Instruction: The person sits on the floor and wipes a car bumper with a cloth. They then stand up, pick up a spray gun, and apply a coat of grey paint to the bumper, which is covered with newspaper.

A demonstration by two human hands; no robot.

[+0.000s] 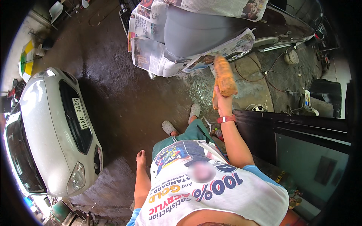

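My right hand (224, 102) is closed around a worn orange heat gun (225, 78), a thick barrel with a handle below it. Its far end blurs and points at a car's masked front corner. That corner has a smooth dull grey panel (196, 32), with newspaper sheets (149, 56) around it. From this view I cannot tell whether the tool touches the paper's lower edge. My left hand (141, 158) hangs low beside my hip, holding nothing, its fingers loosely apart and partly foreshortened.
A silver car (56, 132) stands on the left over dark, wet-looking floor (120, 124). A hose or cable (260, 79) loops across the ground on the right, near a white bucket (291, 57). Close at my right is a dark framed glass panel (301, 162).
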